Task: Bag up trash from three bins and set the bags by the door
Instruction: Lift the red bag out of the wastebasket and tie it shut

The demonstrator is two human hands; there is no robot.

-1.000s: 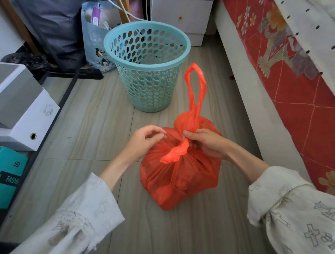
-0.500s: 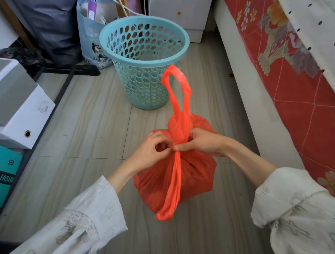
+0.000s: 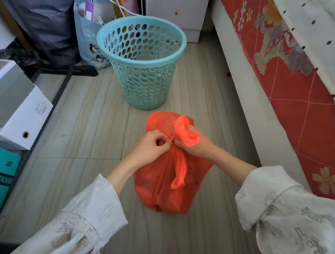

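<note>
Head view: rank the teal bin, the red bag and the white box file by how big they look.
1. teal bin
2. red bag, close behind; it lies nearer the camera, so the order is unsure
3. white box file, partly cut off at the frame edge

Thin glossy plastic bag (image 3: 170,176), matt perforated plastic bin (image 3: 144,69), seemingly wood-grain floor (image 3: 83,124)

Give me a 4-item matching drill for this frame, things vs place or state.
Things:
1. red bag
2. teal basket
3. left hand
4. white box

Place or state:
A. stands upright beyond the bag
B. on the floor between both hands
C. at the frame's left edge
D. pinching a thin strip at the bag's neck

Pairs: 1-B, 2-A, 3-D, 4-C
</note>
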